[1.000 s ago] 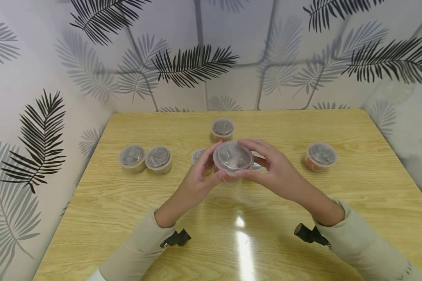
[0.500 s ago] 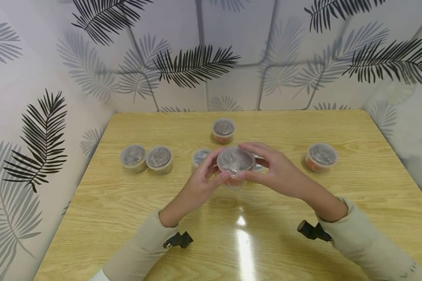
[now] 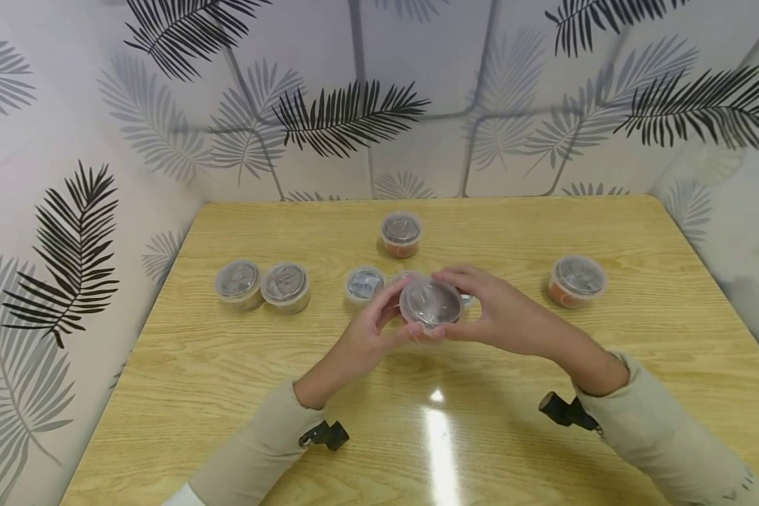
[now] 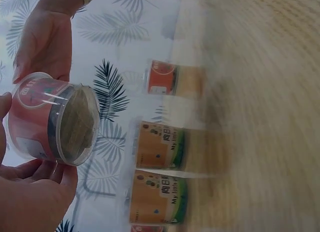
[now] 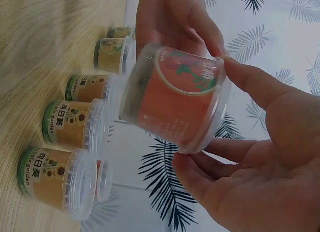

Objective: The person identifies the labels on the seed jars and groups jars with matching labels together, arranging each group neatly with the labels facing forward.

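Observation:
A clear plastic tub (image 3: pixel 431 302) with a red label and a clear lid is held above the table between both hands. My left hand (image 3: pixel 370 323) grips its left side, and my right hand (image 3: pixel 493 313) grips its right side. Fingers lie along the rim, and both thumbs meet at the near side. In the right wrist view the tub (image 5: pixel 175 99) shows a round plant picture on its red label. Dark brown contents lie at one end of the tub (image 4: pixel 77 124) in the left wrist view. Just behind it, a lidded tub (image 3: pixel 365 283) stands on the table.
Two tubs with yellowish sides, one (image 3: pixel 237 283) beside another (image 3: pixel 285 287), stand at the left. A red-labelled tub (image 3: pixel 401 233) is at the back and another (image 3: pixel 577 281) at the right. More orange-labelled sunflower tubs (image 5: pixel 75 124) stand behind the hands, partly hidden. Patterned cloth (image 3: pixel 329 161) walls surround the wooden table (image 3: pixel 228 393).
Both hands have brought the held tub nearer to me and a little to the right. More of the tubs behind it now show. The other tubs have stayed in place.

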Demonstrator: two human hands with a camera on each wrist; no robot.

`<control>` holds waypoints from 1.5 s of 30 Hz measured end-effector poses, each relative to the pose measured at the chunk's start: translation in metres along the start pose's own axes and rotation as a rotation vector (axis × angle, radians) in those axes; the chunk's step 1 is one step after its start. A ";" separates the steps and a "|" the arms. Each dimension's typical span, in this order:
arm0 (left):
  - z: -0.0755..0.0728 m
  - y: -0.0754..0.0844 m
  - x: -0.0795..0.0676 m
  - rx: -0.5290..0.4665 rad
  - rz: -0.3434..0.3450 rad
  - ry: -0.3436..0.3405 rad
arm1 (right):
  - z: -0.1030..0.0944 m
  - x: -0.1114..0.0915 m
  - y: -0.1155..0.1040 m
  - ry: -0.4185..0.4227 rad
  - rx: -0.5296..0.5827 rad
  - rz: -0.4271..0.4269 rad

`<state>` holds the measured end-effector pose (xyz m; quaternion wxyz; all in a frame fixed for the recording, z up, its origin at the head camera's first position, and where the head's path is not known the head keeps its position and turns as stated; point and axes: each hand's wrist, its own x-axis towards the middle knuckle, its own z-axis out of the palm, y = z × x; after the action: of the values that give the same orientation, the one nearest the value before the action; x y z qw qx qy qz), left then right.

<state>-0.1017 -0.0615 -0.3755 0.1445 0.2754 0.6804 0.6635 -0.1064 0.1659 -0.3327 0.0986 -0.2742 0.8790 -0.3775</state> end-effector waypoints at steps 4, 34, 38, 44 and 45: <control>0.005 -0.006 -0.001 0.001 -0.037 -0.020 | 0.001 -0.001 0.003 -0.049 -0.043 0.014; -0.056 -0.007 0.070 0.595 0.090 0.129 | -0.060 -0.015 0.044 -0.053 -0.257 0.126; -0.063 -0.013 0.086 0.699 -0.006 0.078 | -0.069 -0.013 0.064 -0.058 -0.252 0.168; -0.069 -0.026 0.105 0.775 -0.085 0.035 | -0.076 -0.012 0.097 -0.051 -0.268 0.233; -0.070 -0.030 0.108 0.785 -0.095 0.034 | -0.077 -0.012 0.102 -0.050 -0.266 0.237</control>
<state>-0.2335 -0.0565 -0.3810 0.0477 0.2667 0.8967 0.3499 -0.1675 0.2766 -0.3526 0.1272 -0.1888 0.9446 -0.2365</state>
